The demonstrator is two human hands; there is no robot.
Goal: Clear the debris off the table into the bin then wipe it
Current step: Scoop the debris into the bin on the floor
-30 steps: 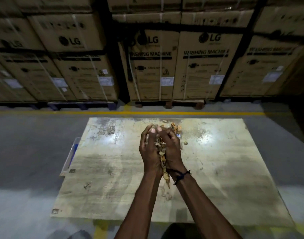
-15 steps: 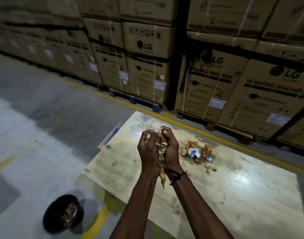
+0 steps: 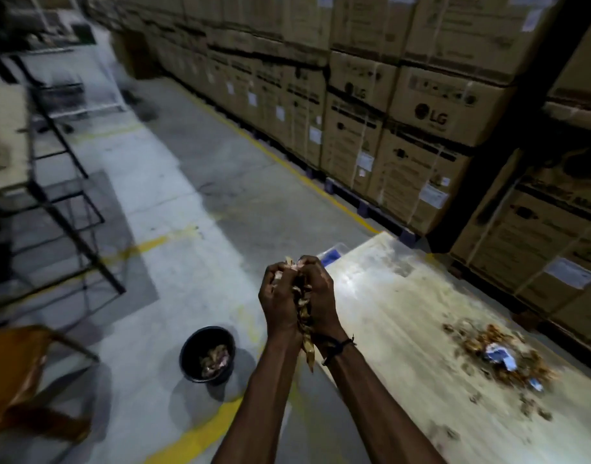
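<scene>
Stacked cartons (image 3: 421, 105) line the aisle behind a pale desk (image 3: 404, 313), where a debris pile (image 3: 501, 353) lies near its right edge. A black bin (image 3: 207, 354) stands on the floor off the desk's left edge. Left hand (image 3: 279, 303) and right hand (image 3: 319, 296), fingers clenched together, grasp a clump of dry debris (image 3: 302, 306) over that edge.

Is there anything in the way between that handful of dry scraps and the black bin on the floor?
Nothing visible. The left hand and right hand cup the debris near the table edge; only bare floor separates them from the bin.
</scene>
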